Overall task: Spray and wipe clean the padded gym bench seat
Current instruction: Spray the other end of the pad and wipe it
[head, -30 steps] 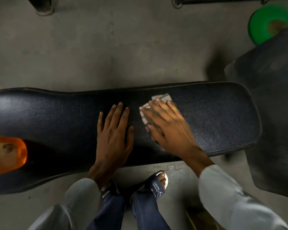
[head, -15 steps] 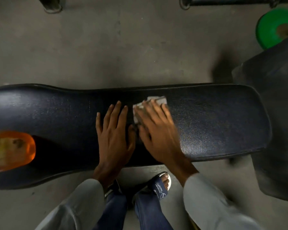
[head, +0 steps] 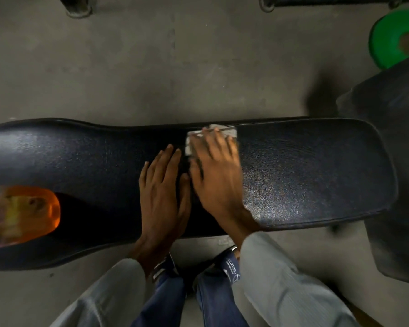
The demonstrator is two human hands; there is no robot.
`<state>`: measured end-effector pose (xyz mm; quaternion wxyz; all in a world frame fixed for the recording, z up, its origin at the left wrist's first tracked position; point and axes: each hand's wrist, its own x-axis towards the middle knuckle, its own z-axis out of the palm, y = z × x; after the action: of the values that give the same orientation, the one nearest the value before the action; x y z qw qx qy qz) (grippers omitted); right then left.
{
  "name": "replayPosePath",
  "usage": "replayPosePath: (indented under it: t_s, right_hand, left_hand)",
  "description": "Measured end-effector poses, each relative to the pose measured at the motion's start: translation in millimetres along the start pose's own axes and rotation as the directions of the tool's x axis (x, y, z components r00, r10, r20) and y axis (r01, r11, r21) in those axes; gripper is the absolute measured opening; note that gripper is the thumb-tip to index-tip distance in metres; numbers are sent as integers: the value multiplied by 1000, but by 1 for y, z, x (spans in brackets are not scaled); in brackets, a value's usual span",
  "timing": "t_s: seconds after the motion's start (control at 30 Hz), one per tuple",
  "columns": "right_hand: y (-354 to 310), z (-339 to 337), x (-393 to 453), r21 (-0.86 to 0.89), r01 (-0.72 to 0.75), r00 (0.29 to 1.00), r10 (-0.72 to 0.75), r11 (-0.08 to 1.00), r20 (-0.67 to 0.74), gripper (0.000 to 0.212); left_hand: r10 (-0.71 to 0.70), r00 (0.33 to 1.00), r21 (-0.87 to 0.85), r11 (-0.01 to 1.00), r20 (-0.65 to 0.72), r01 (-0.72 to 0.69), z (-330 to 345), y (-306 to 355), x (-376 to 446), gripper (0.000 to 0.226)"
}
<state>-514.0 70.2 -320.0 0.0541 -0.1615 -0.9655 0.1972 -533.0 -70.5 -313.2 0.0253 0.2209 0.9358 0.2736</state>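
Note:
The black padded bench seat runs across the view from left to right. My right hand presses flat on a folded grey cloth near the seat's far edge, at mid-length; only the cloth's far corners show past my fingers. Beside it, my left hand rests flat on the pad with fingers apart, thumb almost touching the right hand. An orange translucent spray bottle lies on the seat at the far left, blurred.
Grey concrete floor lies beyond the bench. A green weight plate sits at the top right, above another dark padded piece at the right. My sandalled feet stand below the seat's near edge.
My right hand has slid the cloth left and toward the seat's far edge, closing up against my left hand. The left hand has stayed in place.

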Motion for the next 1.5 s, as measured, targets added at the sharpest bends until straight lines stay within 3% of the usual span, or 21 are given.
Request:
replayPosePath:
  t_s: [0.13, 0.23, 0.47, 0.6, 0.77, 0.9, 1.0, 1.13, 1.17, 1.23, 1.33, 1.43, 1.5]
  right_hand:
    - [6, -3, 10, 17, 173, 985, -173, 985, 13, 53]
    - [40, -15, 15, -11, 138, 990, -138, 990, -34, 50]
    - [173, -70, -12, -142, -142, 990, 136, 980, -48, 56]
    - [255, -100, -40, -161, -362, 929, 342, 918, -142, 58]
    - [224, -97, -40, -146, -580, 811, 551, 802, -198, 66]
    - [136, -63, -48, -204, -402, 916, 389, 893, -101, 65]
    - [79, -41, -61, -120, -209, 977, 212, 971, 10, 57]
    - [108, -50, -75, -127, 40, 997, -32, 991, 64, 54]
    - [129, -57, -79, -146, 26, 997, -15, 989, 73, 57]
    - [180, -75, -88, -154, -144, 989, 146, 978, 4, 61]
    - [239, -100, -97, -156, -441, 895, 420, 884, -148, 58]
    - [231, -97, -89, -125, -603, 792, 572, 788, -212, 58]
    - [192, -85, -85, -131, -630, 772, 599, 765, -212, 61]
  left_hand:
    - [49, 999, 34, 998, 17, -50, -1, 0, 3, 53]
    - [106, 990, 90, 989, 90, -114, 13, 16, 9, 52]
    - [153, 966, 129, 975, 207, -181, 53, 69, 23, 60]
    - [134, 972, 123, 979, 192, -160, 54, 69, 23, 58]
    - [68, 992, 81, 994, 110, -77, 54, 79, 31, 47]
    - [35, 995, 71, 997, 97, -42, 57, 86, 29, 46]
    - [27, 992, 55, 998, 121, -34, 55, 87, 26, 53]
    - [65, 989, 53, 996, 131, -72, 52, 82, 24, 53]
    - [76, 988, 55, 995, 131, -84, 53, 81, 24, 53]
    - [87, 990, 66, 993, 114, -95, 54, 81, 23, 53]
    - [77, 994, 78, 993, 81, -83, 58, 83, 24, 51]
    - [69, 995, 86, 993, 68, -75, 60, 84, 26, 49]
    - [76, 994, 93, 992, 80, -83, 58, 83, 27, 49]
